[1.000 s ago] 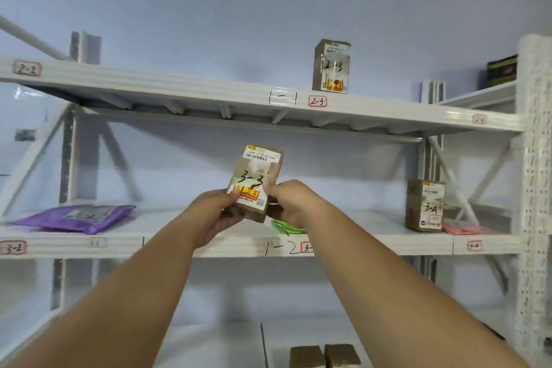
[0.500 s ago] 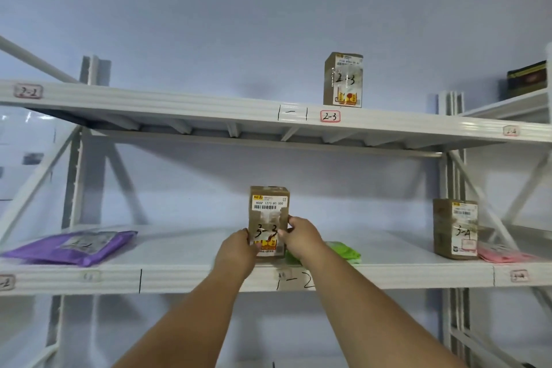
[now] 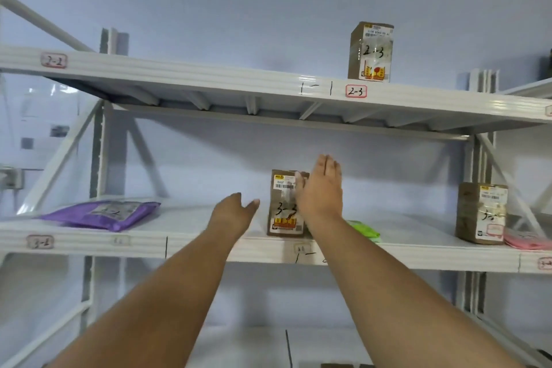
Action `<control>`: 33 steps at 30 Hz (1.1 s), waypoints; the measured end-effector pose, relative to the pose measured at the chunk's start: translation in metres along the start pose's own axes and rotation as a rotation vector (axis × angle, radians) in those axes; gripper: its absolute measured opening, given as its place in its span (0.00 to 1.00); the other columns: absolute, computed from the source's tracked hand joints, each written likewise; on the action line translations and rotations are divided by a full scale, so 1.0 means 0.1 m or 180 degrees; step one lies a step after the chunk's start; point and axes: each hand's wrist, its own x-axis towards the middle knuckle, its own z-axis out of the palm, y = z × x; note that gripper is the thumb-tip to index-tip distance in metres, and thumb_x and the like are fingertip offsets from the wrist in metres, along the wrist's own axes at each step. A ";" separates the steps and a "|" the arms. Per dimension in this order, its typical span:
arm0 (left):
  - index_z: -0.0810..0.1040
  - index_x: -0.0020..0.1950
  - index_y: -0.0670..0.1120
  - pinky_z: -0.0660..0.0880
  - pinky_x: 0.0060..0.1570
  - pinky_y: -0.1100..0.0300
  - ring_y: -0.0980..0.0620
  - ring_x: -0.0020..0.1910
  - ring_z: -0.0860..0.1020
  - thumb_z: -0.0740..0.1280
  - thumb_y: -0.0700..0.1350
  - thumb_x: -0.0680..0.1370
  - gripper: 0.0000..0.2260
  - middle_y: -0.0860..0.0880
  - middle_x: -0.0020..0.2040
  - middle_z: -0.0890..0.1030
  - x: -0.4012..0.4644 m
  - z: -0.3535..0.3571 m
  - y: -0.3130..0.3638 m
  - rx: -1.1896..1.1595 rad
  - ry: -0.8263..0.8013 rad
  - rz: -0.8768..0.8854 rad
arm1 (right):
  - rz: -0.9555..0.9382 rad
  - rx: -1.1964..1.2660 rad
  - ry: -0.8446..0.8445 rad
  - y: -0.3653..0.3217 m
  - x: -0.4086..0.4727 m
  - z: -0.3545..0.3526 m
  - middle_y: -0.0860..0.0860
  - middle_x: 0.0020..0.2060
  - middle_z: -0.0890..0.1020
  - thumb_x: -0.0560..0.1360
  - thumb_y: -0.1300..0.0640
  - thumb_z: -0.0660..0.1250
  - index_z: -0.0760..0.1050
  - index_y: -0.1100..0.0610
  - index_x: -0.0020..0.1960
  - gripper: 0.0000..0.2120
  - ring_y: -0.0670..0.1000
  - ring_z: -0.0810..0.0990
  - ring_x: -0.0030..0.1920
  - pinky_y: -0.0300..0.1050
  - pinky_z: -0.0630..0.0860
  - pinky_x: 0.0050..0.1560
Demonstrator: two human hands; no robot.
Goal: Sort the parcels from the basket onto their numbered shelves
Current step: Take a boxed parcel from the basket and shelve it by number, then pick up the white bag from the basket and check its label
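Now we had let go: both hands, left (image 3: 236,212) and right (image 3: 321,191), fingers spread and empty, left the 3-3 box (image 3: 283,206) upright on its shelf (image 3: 209,248)

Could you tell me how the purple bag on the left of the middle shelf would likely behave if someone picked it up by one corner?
The purple bag lies flat and wrinkled on the middle shelf, so it is probably a soft mailer that would sag or fold. Its low profile suggests light contents. The glossy film may be a little slippery.
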 end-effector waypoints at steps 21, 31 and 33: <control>0.73 0.68 0.48 0.71 0.58 0.55 0.45 0.64 0.74 0.58 0.57 0.79 0.21 0.47 0.68 0.76 -3.44 -3.87 -4.23 0.1372 0.1556 -0.2873 | -0.3801 0.1745 -0.2106 -4.54 -3.61 2.33 0.53 0.72 0.69 0.81 0.48 0.52 0.67 0.54 0.73 0.23 0.54 0.63 0.73 0.52 0.62 0.73; 0.74 0.66 0.48 0.68 0.61 0.56 0.43 0.66 0.72 0.59 0.50 0.81 0.16 0.45 0.64 0.75 -4.69 -2.49 -6.12 0.0082 0.1369 -0.4281 | -0.2931 0.1622 -0.3784 -4.04 -5.60 3.97 0.58 0.65 0.76 0.82 0.50 0.52 0.73 0.60 0.66 0.21 0.58 0.72 0.66 0.49 0.67 0.66; 0.70 0.71 0.47 0.67 0.67 0.53 0.43 0.67 0.71 0.58 0.52 0.81 0.20 0.46 0.70 0.72 -5.01 -1.98 -6.49 -0.0192 0.1236 -0.4647 | -0.2493 0.1427 -0.4333 -3.70 -6.13 4.35 0.59 0.62 0.77 0.82 0.50 0.52 0.75 0.60 0.64 0.20 0.59 0.74 0.63 0.47 0.68 0.63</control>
